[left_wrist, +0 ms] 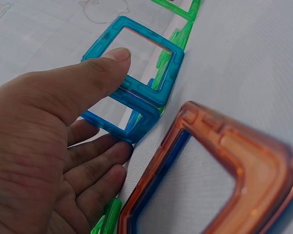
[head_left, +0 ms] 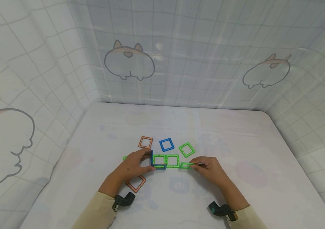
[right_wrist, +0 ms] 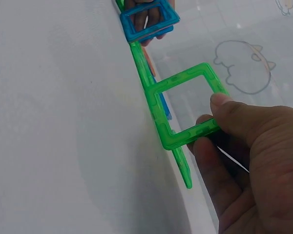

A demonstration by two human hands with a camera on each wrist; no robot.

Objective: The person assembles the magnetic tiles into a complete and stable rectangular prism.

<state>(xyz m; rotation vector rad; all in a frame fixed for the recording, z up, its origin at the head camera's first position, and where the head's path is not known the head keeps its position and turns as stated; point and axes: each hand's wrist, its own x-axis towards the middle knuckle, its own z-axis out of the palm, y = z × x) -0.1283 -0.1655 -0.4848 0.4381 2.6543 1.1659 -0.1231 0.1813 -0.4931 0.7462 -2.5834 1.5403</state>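
Two green square magnetic tiles, a left one (head_left: 159,156) and a right one (head_left: 172,156), lie flat side by side. Along the left one's edges stand two blue magnetic tiles, a side one (head_left: 152,158) and a front one (left_wrist: 173,73), meeting at a corner. My left hand (head_left: 132,165) holds that corner, thumb on the front tile and fingers by the side tile. At the row's right end, my right hand (head_left: 211,170) pinches a green magnetic tile (right_wrist: 158,114) between thumb and fingers. That tile stands on edge, its lower edge near the table.
Loose flat tiles lie around: an orange tile (head_left: 145,137), a blue tile (head_left: 166,150) and a green tile (head_left: 186,155) behind the row, another orange tile (head_left: 136,190) in front of my left forearm. A green piece (head_left: 124,157) is mostly hidden by my left hand. Patterned cloth walls (head_left: 179,63) surround the white table (head_left: 236,143).
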